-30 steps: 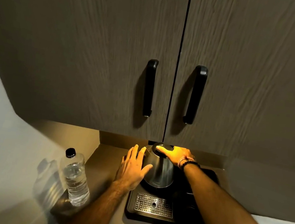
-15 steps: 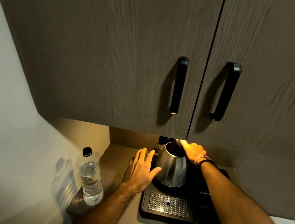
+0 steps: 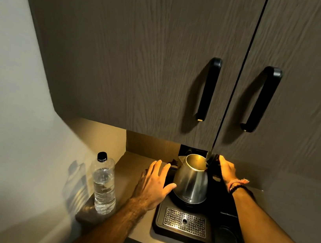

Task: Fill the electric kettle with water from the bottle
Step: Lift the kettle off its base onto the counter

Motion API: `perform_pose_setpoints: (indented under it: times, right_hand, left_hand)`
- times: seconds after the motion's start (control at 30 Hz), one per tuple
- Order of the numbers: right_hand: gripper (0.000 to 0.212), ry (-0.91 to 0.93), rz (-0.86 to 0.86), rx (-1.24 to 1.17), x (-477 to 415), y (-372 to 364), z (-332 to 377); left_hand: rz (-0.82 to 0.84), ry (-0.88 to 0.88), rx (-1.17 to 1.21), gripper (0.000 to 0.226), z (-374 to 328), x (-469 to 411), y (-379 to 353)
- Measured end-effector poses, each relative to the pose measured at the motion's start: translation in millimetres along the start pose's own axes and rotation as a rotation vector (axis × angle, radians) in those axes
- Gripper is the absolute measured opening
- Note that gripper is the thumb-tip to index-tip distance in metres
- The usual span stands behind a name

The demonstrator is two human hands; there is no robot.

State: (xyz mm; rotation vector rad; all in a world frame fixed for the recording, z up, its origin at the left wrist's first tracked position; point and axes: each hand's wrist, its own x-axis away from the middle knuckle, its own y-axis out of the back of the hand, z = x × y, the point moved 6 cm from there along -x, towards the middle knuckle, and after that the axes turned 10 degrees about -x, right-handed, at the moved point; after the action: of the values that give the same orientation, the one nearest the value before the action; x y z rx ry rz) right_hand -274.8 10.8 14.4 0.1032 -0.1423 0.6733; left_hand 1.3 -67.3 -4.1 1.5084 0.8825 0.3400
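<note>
Under the dark cupboards, two hands get the kettle ready.

On its black tray on the worktop stands the shiny kettle, its top open so water can go in. The right hand is at the back by the lifted lid, I think to keep it up; whether its fingers grip the lid I cannot tell. The left hand lies flat with fingers spread and loose, thumb touching the kettle's side, likely to steady it. The water bottle stands near on the left, its cap on, not held by either hand. No water has been poured yet, I think.
</note>
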Motion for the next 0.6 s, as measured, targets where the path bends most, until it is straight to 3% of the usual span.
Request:
perform_pose_setpoints:
  times: [0.23,0.4,0.6]
  right_hand:
    - [0.037,0.047,-0.046,-0.004,-0.2,-7.8,13.5]
    - [0.019,0.074,0.011,-0.009,8.6,-31.4,28.7]
    - [0.038,0.087,0.242,0.016,35.9,-98.2,31.3]
  left_hand:
    - [-0.005,0.048,-0.062,0.076,21.3,6.0,6.4]
    - [-0.054,0.041,-0.308,0.076,41.3,18.0,30.4]
    - [-0.258,0.139,-0.357,0.063,87.0,39.2,87.1]
